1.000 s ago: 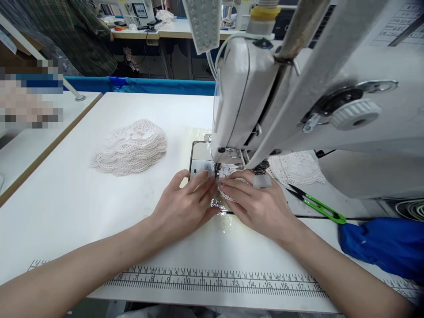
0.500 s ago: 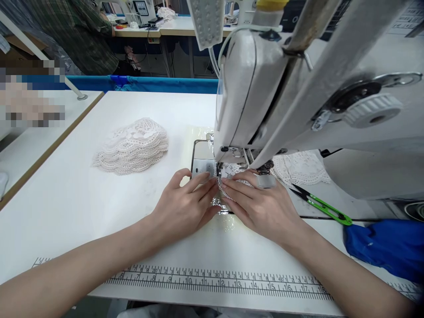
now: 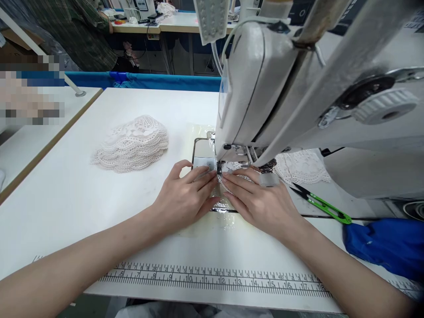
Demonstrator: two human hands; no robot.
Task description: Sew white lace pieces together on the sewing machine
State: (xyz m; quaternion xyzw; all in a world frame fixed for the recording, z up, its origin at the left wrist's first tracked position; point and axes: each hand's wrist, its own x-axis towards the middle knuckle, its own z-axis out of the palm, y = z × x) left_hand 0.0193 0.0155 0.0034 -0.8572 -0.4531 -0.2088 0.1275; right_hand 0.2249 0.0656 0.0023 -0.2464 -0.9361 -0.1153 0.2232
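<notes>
A white, ruler-marked table (image 3: 82, 198) carries a white metal sewing machine (image 3: 248, 88); left of the machine lies a scalloped cream lace stack (image 3: 132, 143). Under the machine's head, the right hand (image 3: 261, 198) lies flat-fingered over a white patterned lace piece (image 3: 231, 167); the left hand (image 3: 185, 194), loosely bent, has fingertips at its edge.

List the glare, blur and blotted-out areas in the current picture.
Head view, centre: bright glints on the shiny film; head view, right: the ridged white dial looks soft; head view, left edge: a pixelated patch hides detail; head view, bottom: the ruler markings are mostly legible.
</notes>
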